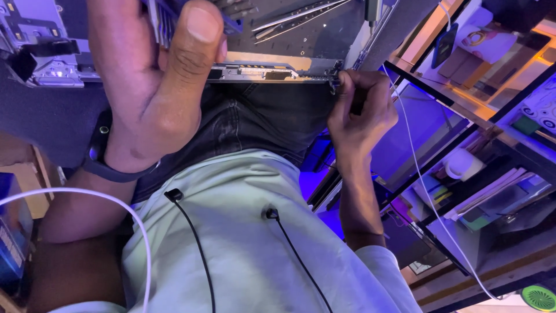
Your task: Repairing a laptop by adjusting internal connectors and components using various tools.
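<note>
left hand [156,87] clamped on metal chassis [272,71], upper left | right hand [362,107] pinched shut on dark screwdriver [357,101], upper middle | risk: tip slipped off by tilt

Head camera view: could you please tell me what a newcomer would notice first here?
The left hand fills the upper left, thumb raised, a dark band on its wrist. At upper centre the right hand pinches a small part at the end of a metal rail. Two black earbuds lie on the pale shirt below.

Glass-topped shelf [509,110], white mug [461,164], stacked books [492,194]
</note>
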